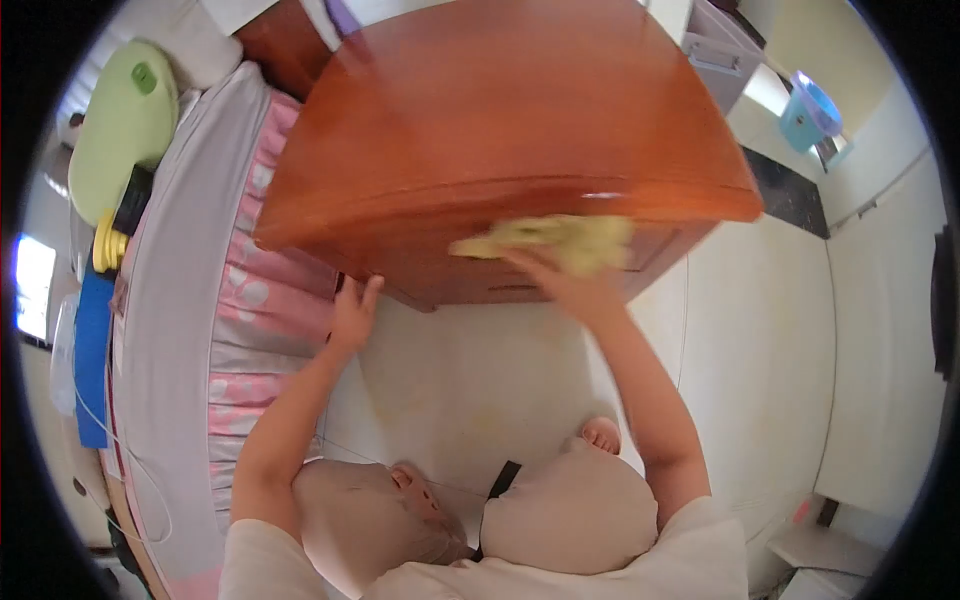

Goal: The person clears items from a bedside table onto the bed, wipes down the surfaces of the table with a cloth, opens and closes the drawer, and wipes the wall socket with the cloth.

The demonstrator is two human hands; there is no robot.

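A reddish-brown wooden nightstand [500,110] with a curved front stands before me. My right hand [570,285] presses a yellow-green cloth [585,240] against its front, just below the top's edge; cloth and fingers are smeared by motion. My left hand [355,312] is at the nightstand's lower left side, fingers apart, beside the pink bed skirt [270,290]. Its fingertips appear to touch the wood, and nothing shows in its grasp.
A bed [180,270] runs along the left, bearing a green cushion-like item [125,130], a yellow round object [107,243] and a blue panel [93,350]. A blue bin [810,115] and a grey drawer unit [722,60] stand at back right. White cabinets [890,300] line the right.
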